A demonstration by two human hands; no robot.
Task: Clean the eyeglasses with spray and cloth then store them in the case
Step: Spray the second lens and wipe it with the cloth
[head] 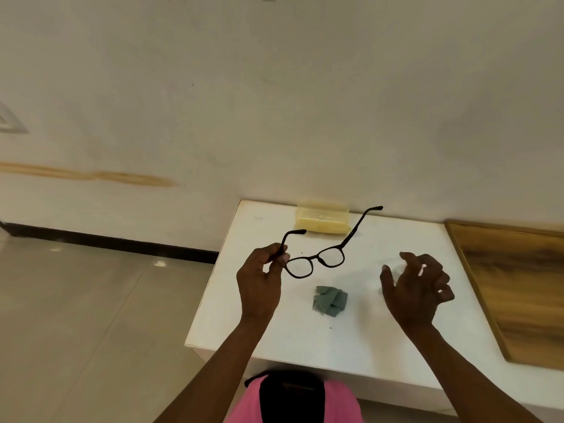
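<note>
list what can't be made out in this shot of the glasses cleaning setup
- Spray bottle: a blurred clear shape behind the right hand, head view; too hidden by the fingers to identify.
- Case: translucent yellow, far and small; open or closed unclear.
- Eyeglasses lenses: smudges too fine to see; the left hand covers one hinge.
- Cloth: crumpled, folds unreadable.

We get soft, even daylight, slightly dim; floor tiles (pixel 91 300) show glare spots; right hand (pixel 418 288) motion-blurred; edges warp.
</note>
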